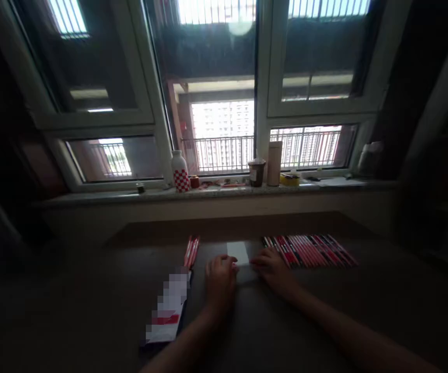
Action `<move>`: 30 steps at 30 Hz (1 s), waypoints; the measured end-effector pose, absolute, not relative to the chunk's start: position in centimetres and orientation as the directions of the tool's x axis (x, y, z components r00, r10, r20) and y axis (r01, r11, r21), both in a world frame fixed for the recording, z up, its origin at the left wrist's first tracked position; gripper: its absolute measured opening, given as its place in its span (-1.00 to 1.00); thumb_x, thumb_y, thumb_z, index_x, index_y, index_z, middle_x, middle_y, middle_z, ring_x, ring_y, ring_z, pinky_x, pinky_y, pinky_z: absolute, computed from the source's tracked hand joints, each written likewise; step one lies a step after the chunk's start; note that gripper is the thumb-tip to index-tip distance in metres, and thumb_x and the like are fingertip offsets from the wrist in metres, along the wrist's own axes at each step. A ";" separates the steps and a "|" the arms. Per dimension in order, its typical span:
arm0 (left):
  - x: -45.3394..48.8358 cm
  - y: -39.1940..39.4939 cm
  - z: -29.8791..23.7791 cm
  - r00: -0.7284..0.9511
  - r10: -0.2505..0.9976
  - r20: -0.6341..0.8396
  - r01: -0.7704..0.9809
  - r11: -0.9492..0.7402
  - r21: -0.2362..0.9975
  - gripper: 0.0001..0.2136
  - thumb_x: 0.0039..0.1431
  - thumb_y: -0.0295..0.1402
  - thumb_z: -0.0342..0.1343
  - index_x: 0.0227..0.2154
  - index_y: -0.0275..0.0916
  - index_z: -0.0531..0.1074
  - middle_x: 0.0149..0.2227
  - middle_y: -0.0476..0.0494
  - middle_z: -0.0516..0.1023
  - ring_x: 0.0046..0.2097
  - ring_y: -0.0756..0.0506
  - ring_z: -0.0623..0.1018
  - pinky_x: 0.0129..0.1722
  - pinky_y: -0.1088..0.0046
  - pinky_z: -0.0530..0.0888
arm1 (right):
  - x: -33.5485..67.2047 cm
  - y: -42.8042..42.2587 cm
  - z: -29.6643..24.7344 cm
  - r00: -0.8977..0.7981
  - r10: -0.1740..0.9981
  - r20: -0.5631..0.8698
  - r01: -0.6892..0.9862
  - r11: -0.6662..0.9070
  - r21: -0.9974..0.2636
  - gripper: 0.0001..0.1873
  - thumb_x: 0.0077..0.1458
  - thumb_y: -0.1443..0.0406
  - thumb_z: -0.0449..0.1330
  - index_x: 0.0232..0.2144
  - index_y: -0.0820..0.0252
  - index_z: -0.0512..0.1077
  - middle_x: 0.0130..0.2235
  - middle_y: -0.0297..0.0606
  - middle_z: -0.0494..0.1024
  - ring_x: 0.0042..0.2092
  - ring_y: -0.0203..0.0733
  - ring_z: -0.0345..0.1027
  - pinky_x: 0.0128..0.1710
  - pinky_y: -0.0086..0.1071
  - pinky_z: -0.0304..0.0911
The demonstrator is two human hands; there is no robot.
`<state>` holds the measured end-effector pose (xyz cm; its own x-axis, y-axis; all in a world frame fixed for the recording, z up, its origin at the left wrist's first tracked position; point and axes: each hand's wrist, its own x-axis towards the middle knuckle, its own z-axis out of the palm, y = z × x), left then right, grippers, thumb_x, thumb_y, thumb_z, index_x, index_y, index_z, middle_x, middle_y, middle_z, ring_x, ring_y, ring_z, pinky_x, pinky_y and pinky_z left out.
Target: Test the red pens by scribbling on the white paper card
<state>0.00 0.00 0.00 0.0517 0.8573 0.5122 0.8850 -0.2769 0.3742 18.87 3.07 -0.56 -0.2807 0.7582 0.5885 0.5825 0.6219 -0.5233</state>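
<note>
My left hand [221, 280] rests on the dark table with its fingers curled by the lower left of a small white sheet [238, 252]. A small pale pinkish spot shows at its fingertips, too small and dim to name. To the right of the sheet, my right hand [274, 269] lies low over the table with its fingers stretched out to the left and nothing visible in them. Just beyond it is a row of slim pencils or pens [311, 250], mostly red and pink with some dark ones, side by side. The near left end of this row is partly hidden by my right hand.
Left of my hands lies a small bunch of red-pink sticks [192, 251], above a white and red pack [171, 305] that is partly pixelated. On the windowsill [150, 196] stand a checkered bottle [180, 172], a dark cup [256, 172] and a tall tan box [274, 163].
</note>
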 end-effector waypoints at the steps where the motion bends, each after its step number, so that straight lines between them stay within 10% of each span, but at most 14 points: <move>1: 0.0 0.1 0.0 0.050 0.857 0.514 0.886 -0.275 0.372 -0.77 0.21 -0.36 -0.04 -0.14 -0.12 0.46 -0.10 -0.13 0.43 -0.04 -0.15 0.37 0.03 0.21 0.24 | 18.9 3.0 -0.5 -0.279 0.758 0.589 0.584 0.621 -0.523 -0.84 0.03 0.42 0.26 -0.28 0.16 0.54 -0.26 -0.22 0.47 -0.13 -0.10 0.24 -0.10 -0.26 0.16; 30: 0.1 0.0 0.3 0.061 0.870 0.489 0.899 -0.261 0.352 -0.78 0.23 -0.36 -0.08 -0.30 -0.18 0.50 -0.09 -0.15 0.45 -0.02 -0.16 0.38 0.06 0.13 0.22 | 18.8 2.6 -0.2 -0.290 0.750 0.595 0.605 0.625 -0.493 -0.85 0.05 0.41 0.24 -0.30 0.12 0.54 -0.27 -0.24 0.49 -0.10 -0.11 0.24 -0.08 -0.27 0.18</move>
